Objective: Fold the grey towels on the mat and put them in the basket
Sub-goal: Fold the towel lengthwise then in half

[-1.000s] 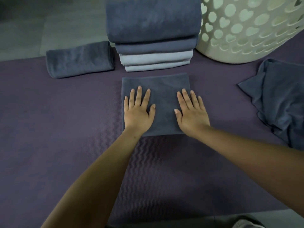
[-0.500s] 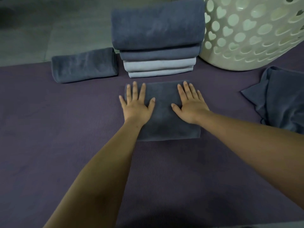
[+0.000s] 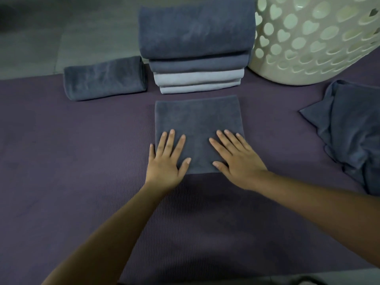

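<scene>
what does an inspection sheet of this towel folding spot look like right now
surface: purple mat on a grey floor.
job's things: folded grey towel flat mid-mat; stack of folded towels behind it, two dark over two pale; rolled towel at the stack's left; unfolded towel crumpled at right; white basket with heart holes, behind right.
clutter: nothing seen.
hands: left hand and right hand lie flat, fingers straight, on the folded towel's near corners.
cables: nothing seen.
surroundings: only floor beyond the mat.
</scene>
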`<state>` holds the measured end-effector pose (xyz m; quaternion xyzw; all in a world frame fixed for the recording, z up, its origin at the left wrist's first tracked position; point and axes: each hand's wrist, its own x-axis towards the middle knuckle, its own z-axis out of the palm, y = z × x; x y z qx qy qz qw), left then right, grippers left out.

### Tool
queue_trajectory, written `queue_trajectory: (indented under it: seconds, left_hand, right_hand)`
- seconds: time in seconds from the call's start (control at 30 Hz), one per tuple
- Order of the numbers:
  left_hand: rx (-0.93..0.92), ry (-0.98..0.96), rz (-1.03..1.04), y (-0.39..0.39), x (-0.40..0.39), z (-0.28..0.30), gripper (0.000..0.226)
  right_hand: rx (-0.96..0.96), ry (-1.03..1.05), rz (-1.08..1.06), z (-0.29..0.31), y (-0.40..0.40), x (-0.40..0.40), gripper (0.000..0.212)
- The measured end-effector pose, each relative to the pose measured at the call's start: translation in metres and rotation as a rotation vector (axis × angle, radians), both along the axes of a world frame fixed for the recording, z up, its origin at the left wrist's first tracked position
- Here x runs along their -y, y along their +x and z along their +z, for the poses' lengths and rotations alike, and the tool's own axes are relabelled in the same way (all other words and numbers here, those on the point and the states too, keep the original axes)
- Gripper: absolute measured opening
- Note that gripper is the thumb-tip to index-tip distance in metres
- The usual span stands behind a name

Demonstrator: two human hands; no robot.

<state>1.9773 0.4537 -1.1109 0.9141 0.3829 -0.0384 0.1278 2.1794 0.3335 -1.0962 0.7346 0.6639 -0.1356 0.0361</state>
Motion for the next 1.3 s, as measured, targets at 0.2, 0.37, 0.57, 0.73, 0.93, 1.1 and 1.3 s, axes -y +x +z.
queue_trajectory:
  seconds: [0.2, 0.37, 0.57, 0.73, 0.93, 1.1, 1.3]
  left_hand:
    - [0.024, 0.002, -0.041, -0.003, -0.001, 0.007, 0.068]
    - [0.156, -0.024, -0.446, -0.007, 0.007, 0.012, 0.064]
    - [0.156, -0.143, -0.430, -0.007, 0.002, 0.006, 0.063]
    - [0.203, -0.183, -0.370, -0.003, -0.004, 0.012, 0.074]
    - [0.213, -0.260, -0.299, 0.012, -0.018, 0.031, 0.063]
    - [0.107, -0.499, -0.176, 0.033, -0.027, 0.070, 0.037]
    - [-0.093, -0.913, -0.254, 0.029, -0.012, 0.104, 0.020]
  right_hand:
    - [-0.012, 0.041, 0.010, 0.000, 0.007, 0.003, 0.071]
    - [-0.083, 0.263, 0.248, 0.004, 0.014, 0.011, 0.049]
    - [-0.054, 0.291, 0.265, -0.001, 0.008, 0.006, 0.042]
    - [-0.061, 0.387, 0.284, 0.008, 0.003, -0.008, 0.026]
    - [-0.234, 0.258, 0.011, 0.030, 0.005, -0.022, 0.020]
    - [-0.396, 0.029, -0.093, 0.055, 0.018, -0.032, 0.021]
    - [-0.558, -0.099, 0.170, 0.078, 0.025, 0.000, 0.052]
